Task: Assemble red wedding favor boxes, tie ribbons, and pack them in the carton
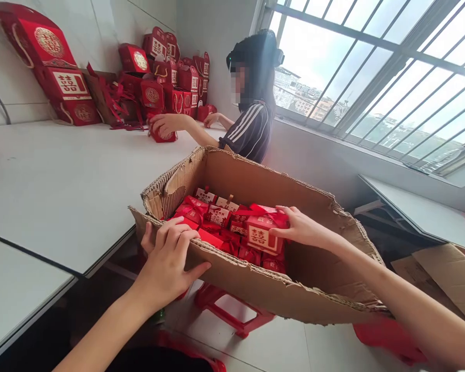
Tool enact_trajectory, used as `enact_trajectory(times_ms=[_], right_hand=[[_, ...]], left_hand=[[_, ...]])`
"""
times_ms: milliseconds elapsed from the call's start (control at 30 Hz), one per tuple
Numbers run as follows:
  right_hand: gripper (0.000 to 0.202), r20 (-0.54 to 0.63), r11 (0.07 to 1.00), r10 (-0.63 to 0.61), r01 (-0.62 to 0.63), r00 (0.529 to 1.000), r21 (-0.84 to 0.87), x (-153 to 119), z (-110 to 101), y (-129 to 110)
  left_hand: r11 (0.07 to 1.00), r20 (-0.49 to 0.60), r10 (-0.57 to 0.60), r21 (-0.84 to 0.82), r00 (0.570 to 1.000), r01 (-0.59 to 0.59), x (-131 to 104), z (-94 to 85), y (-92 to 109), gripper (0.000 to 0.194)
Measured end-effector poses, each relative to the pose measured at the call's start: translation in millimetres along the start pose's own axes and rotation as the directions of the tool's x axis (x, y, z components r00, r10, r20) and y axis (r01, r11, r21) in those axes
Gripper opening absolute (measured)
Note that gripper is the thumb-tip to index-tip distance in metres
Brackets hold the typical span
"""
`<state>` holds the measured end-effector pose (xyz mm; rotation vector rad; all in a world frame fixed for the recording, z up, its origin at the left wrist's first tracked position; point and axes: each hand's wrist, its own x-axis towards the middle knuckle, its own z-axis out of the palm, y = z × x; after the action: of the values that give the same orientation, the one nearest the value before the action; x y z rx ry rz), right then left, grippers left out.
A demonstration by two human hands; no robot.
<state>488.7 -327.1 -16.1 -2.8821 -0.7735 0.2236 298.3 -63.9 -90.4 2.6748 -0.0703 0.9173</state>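
Note:
A large open cardboard box [248,279] with torn, ragged edges sits in front of me, partly filled with small red gift boxes [218,216] with white and gold print and ribbons. My left hand [168,258] grips its near rim, the fingers hooked over the edge and the thumb on the outside wall. Inside the box, my right hand [298,226] holds a red candy box [260,233] with a ribbon on top, fingers and thumb at its right side. This candy box is above the other gift boxes; whether it touches them I cannot tell.
White tables [54,175] stand to the left, with stacked red gift boxes [67,85] along the wall. Across from me a co-worker [251,113] handles a red box [165,135]. Red plastic stools [236,310] stand underneath. Flattened cardboard [449,274] lies at right.

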Motion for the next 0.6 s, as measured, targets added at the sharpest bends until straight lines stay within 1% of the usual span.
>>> enact_trajectory(times_ms=[100,167,300,367,433,500,533,567,600], right_hand=[[0.081,0.052,0.988,-0.133,0.128,0.99,0.087,16,22,-32],[0.081,0.035,0.978,-0.175,0.169,0.984,0.125,33,39,-44],[0.08,-0.068,0.963,-0.152,0.163,0.986,0.213,66,66,-52],[0.08,-0.076,0.956,-0.152,0.166,0.985,0.24,74,79,-54],[0.079,-0.05,0.946,-0.175,0.182,0.983,0.27,76,97,-55],[0.077,-0.047,0.925,-0.223,0.226,0.974,0.305,75,120,-56],[0.076,-0.088,0.906,-0.261,0.276,0.961,0.32,74,133,-55],[0.072,-0.158,0.882,-0.301,0.337,0.941,0.329,74,145,-54],[0.066,-0.248,0.854,-0.336,0.405,0.909,0.327,74,155,-53]], left_hand=[[1.0,-0.014,-0.005,0.006,1.0,0.005,-1,0.4,-1,0.042],[1.0,-0.024,-0.013,0.01,1.0,0.013,-2,1.0,0,0.042],[0.999,-0.008,-0.046,-0.005,0.999,0.046,-1,1.5,4,0.043],[0.997,0.017,-0.074,-0.025,0.997,0.074,1,-2.4,6,0.043],[0.992,0.055,-0.097,-0.07,0.994,0.101,4,-12.1,12,0.045],[0.977,0.084,-0.111,-0.172,0.99,0.124,4,-27.7,22,0.045],[0.959,0.085,-0.113,-0.251,0.99,0.131,3,-37.1,27,0.042],[0.932,0.07,-0.107,-0.339,0.992,0.124,-1,-46.8,33,0.038],[0.901,0.041,-0.095,-0.421,0.995,0.104,-6,-56.7,38,0.033]])
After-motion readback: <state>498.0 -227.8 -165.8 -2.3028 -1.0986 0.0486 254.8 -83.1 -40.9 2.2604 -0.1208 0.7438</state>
